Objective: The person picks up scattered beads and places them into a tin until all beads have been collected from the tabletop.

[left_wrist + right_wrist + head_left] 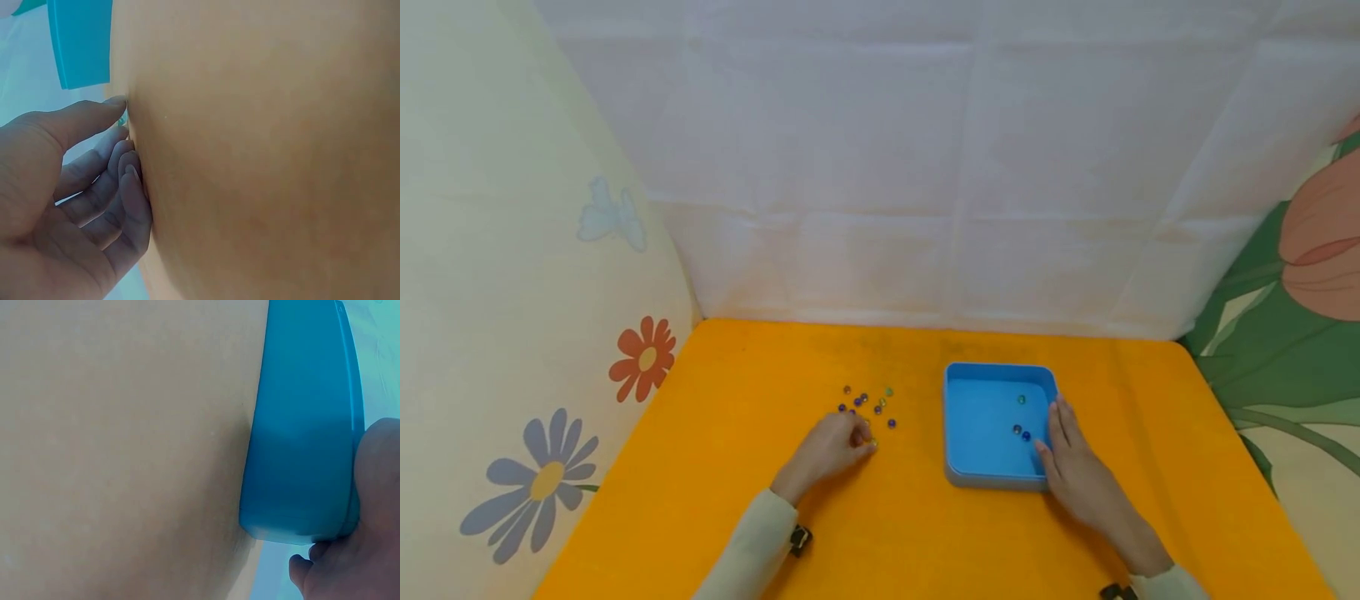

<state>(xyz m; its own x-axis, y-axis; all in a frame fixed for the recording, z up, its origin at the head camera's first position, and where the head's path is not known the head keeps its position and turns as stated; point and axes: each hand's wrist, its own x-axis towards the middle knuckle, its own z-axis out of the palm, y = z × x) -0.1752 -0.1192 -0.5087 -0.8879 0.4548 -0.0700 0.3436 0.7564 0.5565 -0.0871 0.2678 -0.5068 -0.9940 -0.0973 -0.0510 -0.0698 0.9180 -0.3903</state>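
My left hand (pixel 831 446) is low over the orange tabletop, its thumb and index finger pinching a small glass marble (pixel 122 117) that looks greenish. Its other fingers curl against the table. Just beyond that hand lies a loose group of marbles, among them a dark blue marble (pixel 892 423) and a green marble (pixel 889 391); the hand hides part of the group. On the right, my right hand (pixel 1082 479) grips the side wall of a square blue box (pixel 962 482), thumb over the rim and fingers along the outside. Inside the box are a green marble (pixel 1022 400) and two dark ones.
Orange cloth (pixel 910 533) covers the table, and the box stands right of the loose marbles. A white sheet (pixel 850 167) hangs behind the back edge. Flower-printed curtains (pixel 535 292) close off the left and right sides.
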